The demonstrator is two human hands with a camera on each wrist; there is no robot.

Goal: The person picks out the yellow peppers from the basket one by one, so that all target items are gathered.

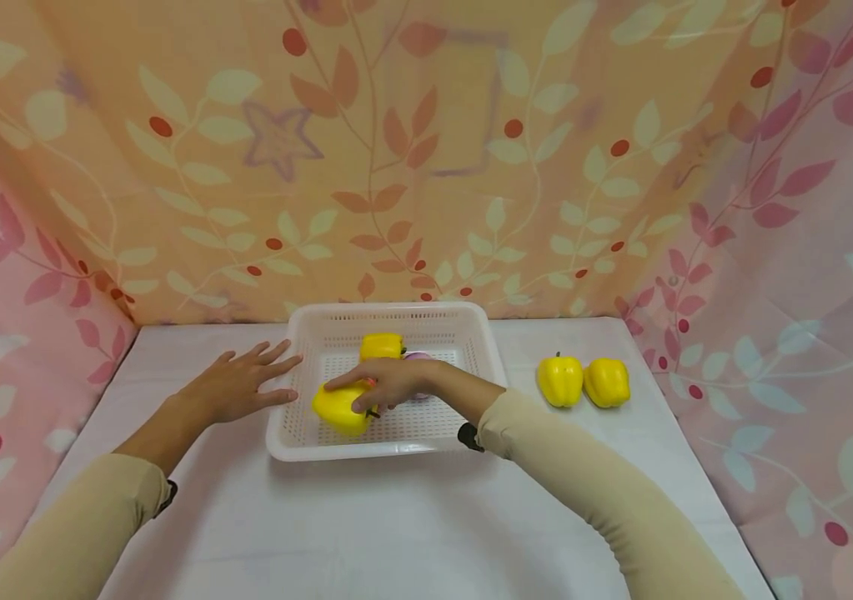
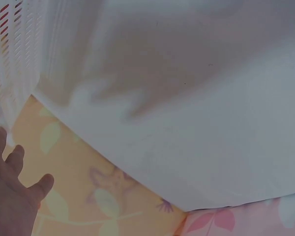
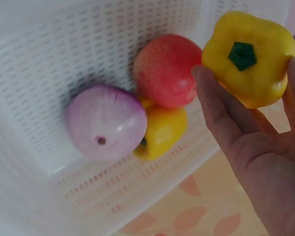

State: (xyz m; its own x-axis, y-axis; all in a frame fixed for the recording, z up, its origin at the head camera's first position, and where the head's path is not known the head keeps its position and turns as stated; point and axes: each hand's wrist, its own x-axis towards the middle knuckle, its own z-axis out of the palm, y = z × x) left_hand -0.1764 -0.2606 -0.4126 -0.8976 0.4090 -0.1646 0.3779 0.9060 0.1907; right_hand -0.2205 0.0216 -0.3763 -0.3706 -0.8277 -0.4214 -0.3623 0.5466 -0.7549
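My right hand (image 1: 394, 379) grips a yellow bell pepper (image 1: 339, 410) at the left part of a white plastic basket (image 1: 381, 451). In the right wrist view its fingers and thumb stand on either side of this pepper (image 3: 265, 46), green stem showing. My left hand (image 1: 249, 385), fingers spread and holding nothing, is at the basket's left rim. Inside the basket lie a purple onion (image 3: 105, 123), a red round fruit (image 3: 167, 71) and another yellow bell pepper (image 3: 167, 130). My right hand and forearm partly hide these in the head view.
Two yellow bell peppers (image 1: 560, 381) stand side by side on the white-covered table (image 1: 366, 533), right of the basket. Floral cloth (image 1: 426, 167) hangs behind the table and along both sides.
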